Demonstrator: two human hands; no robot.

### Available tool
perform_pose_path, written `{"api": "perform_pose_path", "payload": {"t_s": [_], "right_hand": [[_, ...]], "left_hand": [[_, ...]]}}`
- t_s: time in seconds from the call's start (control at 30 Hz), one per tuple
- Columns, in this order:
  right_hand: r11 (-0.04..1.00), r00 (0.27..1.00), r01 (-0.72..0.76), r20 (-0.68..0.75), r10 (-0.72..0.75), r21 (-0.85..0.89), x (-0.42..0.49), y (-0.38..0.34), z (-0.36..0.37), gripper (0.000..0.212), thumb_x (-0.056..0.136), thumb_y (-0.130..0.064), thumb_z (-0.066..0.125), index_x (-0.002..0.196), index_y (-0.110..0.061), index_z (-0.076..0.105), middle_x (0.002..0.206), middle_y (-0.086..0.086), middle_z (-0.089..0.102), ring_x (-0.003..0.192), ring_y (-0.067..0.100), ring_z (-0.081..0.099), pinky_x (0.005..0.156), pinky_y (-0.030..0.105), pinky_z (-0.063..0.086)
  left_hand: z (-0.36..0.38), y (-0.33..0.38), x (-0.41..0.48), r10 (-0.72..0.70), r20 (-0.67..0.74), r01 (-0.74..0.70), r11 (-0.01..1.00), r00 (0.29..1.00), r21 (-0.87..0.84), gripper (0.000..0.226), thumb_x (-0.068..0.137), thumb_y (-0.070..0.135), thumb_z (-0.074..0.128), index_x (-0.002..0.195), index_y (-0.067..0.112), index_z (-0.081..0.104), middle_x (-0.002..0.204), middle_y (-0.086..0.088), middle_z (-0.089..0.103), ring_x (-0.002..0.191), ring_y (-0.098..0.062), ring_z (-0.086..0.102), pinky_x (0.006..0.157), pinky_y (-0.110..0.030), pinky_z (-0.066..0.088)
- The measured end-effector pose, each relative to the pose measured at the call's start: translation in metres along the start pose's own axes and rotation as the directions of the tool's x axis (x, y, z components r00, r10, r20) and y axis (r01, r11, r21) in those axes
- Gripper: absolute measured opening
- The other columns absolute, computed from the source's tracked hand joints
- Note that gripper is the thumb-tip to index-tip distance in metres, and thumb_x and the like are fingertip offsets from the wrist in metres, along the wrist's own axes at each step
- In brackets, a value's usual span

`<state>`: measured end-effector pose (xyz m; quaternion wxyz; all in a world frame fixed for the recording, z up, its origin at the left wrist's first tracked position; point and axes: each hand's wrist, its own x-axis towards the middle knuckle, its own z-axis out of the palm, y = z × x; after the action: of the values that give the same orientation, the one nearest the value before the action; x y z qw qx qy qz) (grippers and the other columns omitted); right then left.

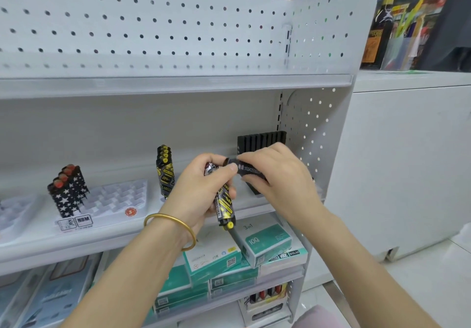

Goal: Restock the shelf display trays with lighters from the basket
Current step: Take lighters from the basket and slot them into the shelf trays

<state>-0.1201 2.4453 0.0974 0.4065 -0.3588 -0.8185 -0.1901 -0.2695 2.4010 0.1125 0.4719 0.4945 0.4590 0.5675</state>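
In the head view, the left hand point(201, 190) is gripping a bundle of lighters point(224, 207) before the shelf point(127, 233), and the right hand point(277, 174) is pinching one black lighter point(248, 170). It is probably worth drawing that one clear, then standing it upright in the tray point(260, 140) just behind.

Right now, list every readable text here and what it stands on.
"NBM": front label of the display tray
"3": red sticker on that tray
"25%": standing yellow-black lighters
"10Q" and "3in1": teal box
"1534355", rest hidden: black lighter in the right hand
Other print is too blurred.
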Motion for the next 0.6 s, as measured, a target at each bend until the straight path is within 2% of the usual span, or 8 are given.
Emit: {"api": "perform_pose_path", "payload": {"t_s": [0.07,0.1,0.17,0.23,0.3,0.37,0.5,0.6], "right_hand": [[0.964,0.972,-0.234,0.033,0.232,0.128,0.004,0.002,0.000,0.023,0.084,-0.022,0.062,0.107,-0.017,0.062,0.092,-0.004,0.066,0.089,0.022,0.055,0.073,0.036,0.047],[0.907,0.938,-0.345,0.047,0.344,0.244,0.008,0.007,-0.001,0.023,0.087,-0.021,0.061,0.110,-0.016,0.059,0.097,-0.003,0.065,0.093,0.020,0.055,0.078,0.035,0.046],[0.816,0.886,-0.454,0.083,0.457,0.357,0.017,0.021,-0.008,0.025,0.091,-0.017,0.057,0.115,-0.011,0.054,0.102,-0.002,0.063,0.095,0.016,0.057,0.082,0.026,0.043],[0.783,0.865,-0.493,0.121,0.487,0.380,0.025,0.034,-0.014,0.028,0.092,-0.013,0.054,0.120,-0.011,0.048,0.103,-0.004,0.059,0.092,0.013,0.057,0.083,0.028,0.049],[0.754,0.866,-0.494,0.163,0.474,0.434,0.029,0.040,-0.017,0.039,0.092,-0.007,0.051,0.128,-0.017,0.041,0.100,-0.004,0.055,0.086,0.015,0.059,0.077,0.032,0.055],[0.738,0.874,-0.481,0.189,0.448,0.473,0.030,0.042,-0.016,0.049,0.090,-0.001,0.050,0.131,-0.024,0.037,0.098,0.003,0.055,0.084,0.020,0.061,0.072,0.030,0.056],[0.772,0.884,-0.465,0.196,0.423,0.433,0.031,0.040,-0.004,0.040,0.086,-0.002,0.056,0.121,-0.019,0.045,0.094,0.010,0.062,0.081,0.022,0.062,0.079,0.035,0.053],[0.765,0.886,-0.464,0.229,0.404,0.447,0.031,0.031,0.008,0.038,0.085,-0.002,0.059,0.119,-0.016,0.048,0.090,0.011,0.063,0.079,0.025,0.062,0.078,0.040,0.053]], "left_hand": [[-0.002,0.000,0.002,-0.007,0.000,0.007,1.000,1.000,0.001,0.013,0.090,0.021,0.061,0.100,0.016,0.055,0.057,0.001,0.056,0.039,-0.005,0.048,0.035,-0.015,0.031],[-0.002,0.000,0.003,-0.006,-0.001,0.006,1.000,1.000,0.012,0.016,0.089,0.023,0.061,0.101,0.016,0.055,0.058,0.000,0.058,0.038,-0.005,0.045,0.035,-0.015,0.031],[-0.004,0.000,0.005,0.000,-0.008,0.000,1.000,1.000,0.022,0.021,0.088,0.025,0.061,0.103,0.013,0.053,0.062,-0.005,0.059,0.039,-0.004,0.047,0.036,-0.015,0.031],[-0.005,-0.002,0.007,-0.006,-0.008,0.006,1.000,1.000,0.014,0.025,0.087,0.026,0.062,0.104,0.011,0.052,0.065,-0.007,0.059,0.043,-0.005,0.051,0.036,-0.015,0.032],[-0.006,-0.003,0.009,-0.024,0.003,0.024,1.000,1.000,0.005,0.027,0.085,0.027,0.064,0.103,0.011,0.051,0.063,-0.007,0.061,0.045,-0.007,0.049,0.037,-0.015,0.034],[-0.006,-0.004,0.009,-0.038,0.010,0.038,0.999,0.999,-0.006,0.029,0.083,0.028,0.066,0.102,0.012,0.051,0.059,-0.005,0.062,0.047,-0.009,0.047,0.038,-0.016,0.035],[-0.005,-0.004,0.008,-0.044,0.010,0.044,0.998,0.999,-0.043,0.022,0.082,0.021,0.067,0.096,0.016,0.050,0.053,-0.001,0.062,0.052,-0.013,0.045,0.039,-0.016,0.036],[-0.006,-0.004,0.006,-0.043,0.017,0.043,0.998,0.999,-0.049,0.022,0.082,0.018,0.067,0.096,0.016,0.050,0.053,-0.002,0.062,0.044,-0.009,0.046,0.038,-0.016,0.035]]}}
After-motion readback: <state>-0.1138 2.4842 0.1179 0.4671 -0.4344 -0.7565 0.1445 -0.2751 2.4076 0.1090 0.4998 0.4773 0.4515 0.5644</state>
